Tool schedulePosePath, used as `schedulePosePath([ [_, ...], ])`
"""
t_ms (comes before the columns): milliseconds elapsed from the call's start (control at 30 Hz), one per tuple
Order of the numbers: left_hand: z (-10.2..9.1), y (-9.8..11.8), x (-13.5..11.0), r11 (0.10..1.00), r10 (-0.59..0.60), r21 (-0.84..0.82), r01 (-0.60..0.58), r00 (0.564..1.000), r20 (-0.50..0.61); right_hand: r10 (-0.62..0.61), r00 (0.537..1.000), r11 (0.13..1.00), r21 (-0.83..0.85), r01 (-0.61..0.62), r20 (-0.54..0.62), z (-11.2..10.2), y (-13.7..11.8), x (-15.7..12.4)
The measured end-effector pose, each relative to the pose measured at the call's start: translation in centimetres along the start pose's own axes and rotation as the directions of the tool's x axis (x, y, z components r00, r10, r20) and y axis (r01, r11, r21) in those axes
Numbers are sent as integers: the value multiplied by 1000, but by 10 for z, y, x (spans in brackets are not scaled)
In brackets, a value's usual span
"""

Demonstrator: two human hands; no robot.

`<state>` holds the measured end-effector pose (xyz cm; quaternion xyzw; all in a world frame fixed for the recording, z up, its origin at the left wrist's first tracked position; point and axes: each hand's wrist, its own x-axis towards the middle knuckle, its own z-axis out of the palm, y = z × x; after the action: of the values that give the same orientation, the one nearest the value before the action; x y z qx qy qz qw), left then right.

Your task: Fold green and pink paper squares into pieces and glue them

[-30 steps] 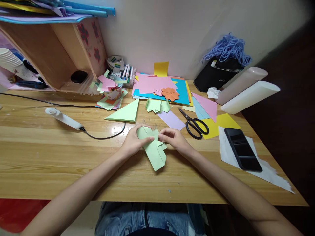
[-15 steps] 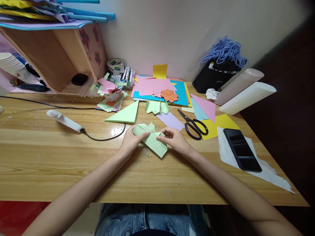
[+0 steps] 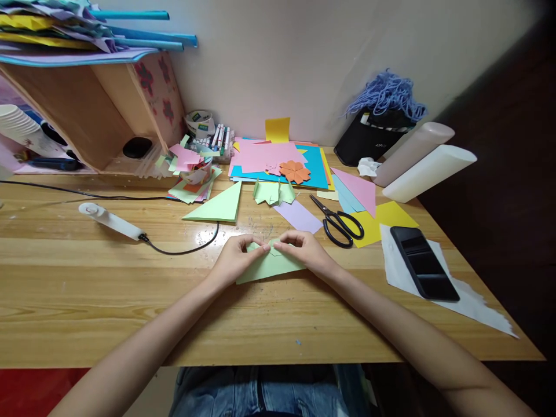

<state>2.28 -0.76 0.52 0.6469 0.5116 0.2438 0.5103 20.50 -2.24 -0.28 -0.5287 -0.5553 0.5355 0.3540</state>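
Note:
A folded sheet of light green paper is held between my two hands, low over the wooden table. My left hand pinches its upper left part, thumb on top. From the other side, my right hand pinches it close to the middle, so the two thumbs nearly meet at the top edge. The fingers hide much of that upper edge. Just beyond lie a folded green paper triangle and a green cut-and-folded paper piece. Black-handled scissors rest to the right, blades pointing away.
A white corded device lies at left. Coloured sheets and an orange paper flower are at the back. On the right, a phone rests on torn white paper. A cup of paper scraps stands near the wooden box.
The green paper has turned so its long edge faces me and lies nearly level. Both hands have come closer together, thumbs now almost meeting. The whole view has shifted slightly.

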Motion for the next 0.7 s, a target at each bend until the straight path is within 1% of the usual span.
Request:
schedulePosePath([
  [67, 0, -2, 1, 1000, 3, 2, -3, 1000, -10, 37, 999, 997, 73, -38, 10, 0, -1, 0],
  [133, -1, -2, 2, 1000, -19, -7, 19, 1000, 0, 76, 996, 983, 165, -82, 41, -3, 0, 0],
  [233, -2, -1, 2, 998, -52, -40, 53, 998, 35, 123, 983, 948, 275, -158, 139, -8, 3, 1],
  [300, -2, -1, 2, 997, -64, -49, 66, 997, 54, 160, 968, 930, 299, -213, 193, -11, 3, 2],
  [433, -1, -3, 1, 997, -64, -27, 66, 995, 73, 226, 947, 916, 280, -286, 228, -13, 1, 3],
  [567, -1, -2, -1, 999, -42, 5, 41, 996, 84, 225, 937, 930, 227, -288, 267, -14, 1, 3],
  [700, -1, 2, -3, 999, -27, 43, 23, 995, 101, 232, 920, 943, 160, -293, 315, -19, 7, 3],
])
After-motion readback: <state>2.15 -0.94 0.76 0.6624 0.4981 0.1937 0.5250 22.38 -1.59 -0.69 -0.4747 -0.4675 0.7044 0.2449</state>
